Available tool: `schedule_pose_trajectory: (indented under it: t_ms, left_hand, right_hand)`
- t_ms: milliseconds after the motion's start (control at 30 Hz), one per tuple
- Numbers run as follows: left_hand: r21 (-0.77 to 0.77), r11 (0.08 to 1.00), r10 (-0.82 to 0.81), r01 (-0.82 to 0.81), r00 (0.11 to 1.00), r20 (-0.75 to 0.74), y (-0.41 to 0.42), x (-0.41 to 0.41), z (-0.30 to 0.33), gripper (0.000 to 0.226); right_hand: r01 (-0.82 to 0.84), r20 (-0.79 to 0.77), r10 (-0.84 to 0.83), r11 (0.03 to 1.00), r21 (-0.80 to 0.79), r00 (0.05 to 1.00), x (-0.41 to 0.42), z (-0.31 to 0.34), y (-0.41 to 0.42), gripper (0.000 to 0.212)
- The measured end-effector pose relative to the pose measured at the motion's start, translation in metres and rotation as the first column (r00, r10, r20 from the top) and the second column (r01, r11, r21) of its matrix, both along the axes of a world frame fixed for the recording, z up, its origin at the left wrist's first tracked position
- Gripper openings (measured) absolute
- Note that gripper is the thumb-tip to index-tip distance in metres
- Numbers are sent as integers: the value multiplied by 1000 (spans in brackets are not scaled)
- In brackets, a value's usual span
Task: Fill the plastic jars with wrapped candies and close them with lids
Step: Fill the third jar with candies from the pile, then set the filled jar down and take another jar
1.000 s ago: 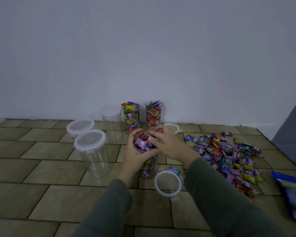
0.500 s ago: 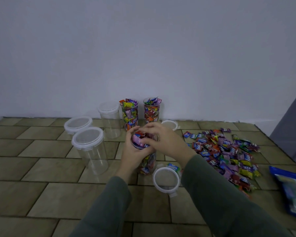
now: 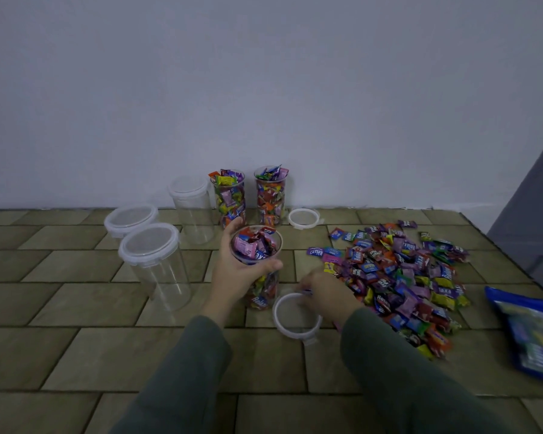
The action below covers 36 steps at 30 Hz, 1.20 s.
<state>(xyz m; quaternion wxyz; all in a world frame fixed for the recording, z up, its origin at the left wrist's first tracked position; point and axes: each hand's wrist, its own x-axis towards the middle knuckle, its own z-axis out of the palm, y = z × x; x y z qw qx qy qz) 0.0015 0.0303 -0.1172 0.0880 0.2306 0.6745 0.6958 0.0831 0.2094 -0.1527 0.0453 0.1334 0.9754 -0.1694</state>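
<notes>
My left hand grips a clear plastic jar that stands on the tiled floor, packed to the rim with wrapped candies and with no lid on. Just right of it lies a white-rimmed lid. My right hand is low over the lid's far edge, blurred by motion; I cannot make out whether its fingers hold the lid or a candy. A big pile of wrapped candies spreads to the right.
Two full, uncovered jars stand by the wall, with a loose lid beside them. Three empty lidded jars stand left. A blue candy bag lies far right, near a dark grey object.
My right hand has left the top of the jar and dropped down to the lid on the floor. My left hand keeps its grip on the jar.
</notes>
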Motion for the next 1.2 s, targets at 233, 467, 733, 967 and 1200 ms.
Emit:
schedule_pose_trajectory:
  t_ms: [233, 467, 733, 967, 1200]
  left_hand:
    - [-119, 989, 82, -87, 995, -50, -8, -6, 0, 95]
    - [-157, 978, 128, -138, 989, -72, -16, -15, 5, 82]
    - [-117, 974, 176, -196, 971, -160, -16, -10, -4, 86]
    - [-106, 974, 191, -201, 977, -96, 3, -29, 2, 89]
    - [-154, 964, 208, -215, 976, -61, 10, -42, 5, 102]
  right_hand:
    - [92, -88, -85, 993, 78, 993, -23, -12, -5, 23]
    - [48, 3, -51, 947, 317, 999, -50, -2, -11, 25]
    - [214, 4, -220, 953, 213, 976, -62, -5, 0, 22]
    - [312, 1, -315, 941, 129, 949, -78, -6, 8, 25]
    - [346, -52, -347, 938, -22, 937, -81, -12, 13, 25]
